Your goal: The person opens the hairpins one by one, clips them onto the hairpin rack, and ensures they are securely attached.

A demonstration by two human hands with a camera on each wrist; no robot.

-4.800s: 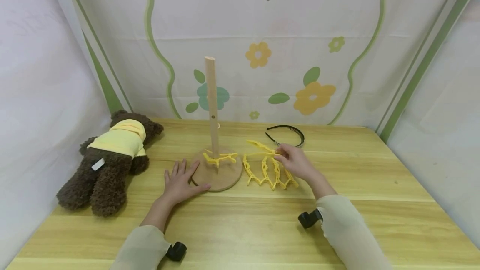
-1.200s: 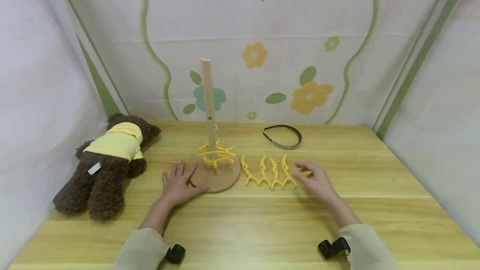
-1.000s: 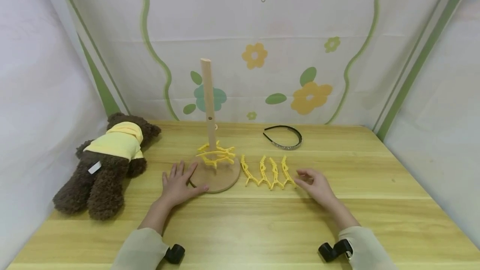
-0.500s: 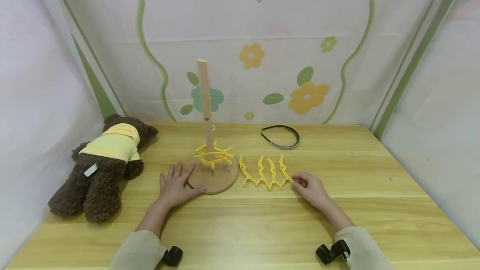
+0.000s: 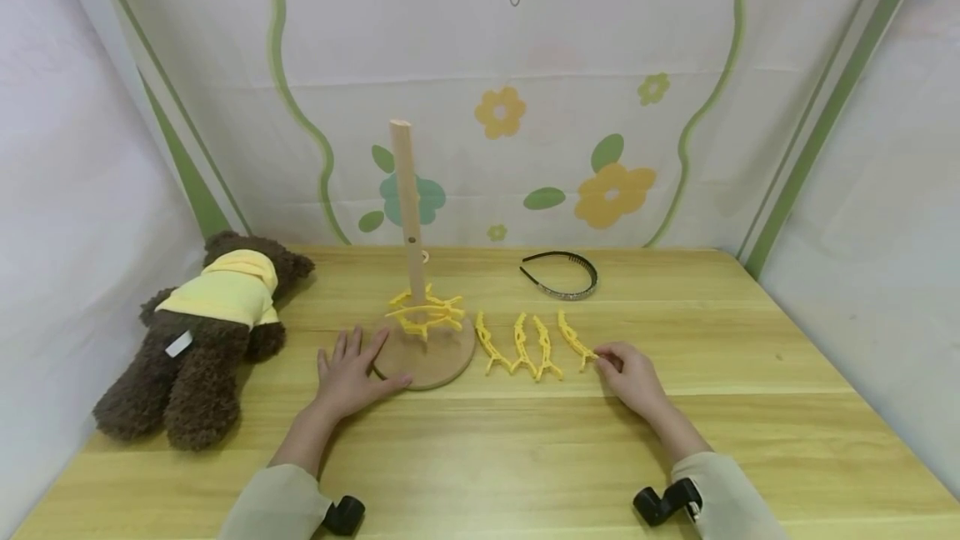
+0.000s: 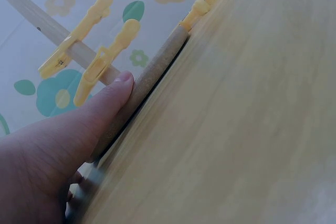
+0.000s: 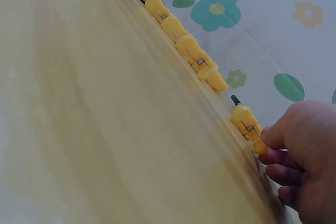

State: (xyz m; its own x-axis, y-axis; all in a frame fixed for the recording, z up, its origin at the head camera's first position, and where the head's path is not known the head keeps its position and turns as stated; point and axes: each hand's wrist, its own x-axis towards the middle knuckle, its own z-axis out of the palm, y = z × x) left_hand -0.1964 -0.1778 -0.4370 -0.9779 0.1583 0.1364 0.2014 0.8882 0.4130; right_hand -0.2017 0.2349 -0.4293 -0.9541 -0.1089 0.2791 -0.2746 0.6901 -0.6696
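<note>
My right hand (image 5: 630,377) pinches the tail end of the rightmost yellow hair clip (image 5: 573,340); the right wrist view shows thumb and fingers on that clip (image 7: 247,126), close to the tabletop. To its left several more yellow clips (image 5: 492,350) lie in a row on the table. A wooden post (image 5: 407,207) rises from a round base (image 5: 442,363), and several yellow clips (image 5: 415,327) are fastened around its lower part. My left hand (image 5: 348,377) rests with spread fingers at the base's left side. Its thumb lies on the rim, plain in the left wrist view.
Behind the clips lies a black headband (image 5: 570,294) with a glittery band. A brown teddy bear (image 5: 217,290) in a yellow hoodie lies face down at the left. A patterned cloth backdrop (image 5: 585,40) stands along the table's (image 5: 487,457) far edge.
Earlier my right hand held a yellow clip near the headband; now more clips sit on the post. The hand came back to the row, pinched the rightmost clip and shifted it slightly right.
</note>
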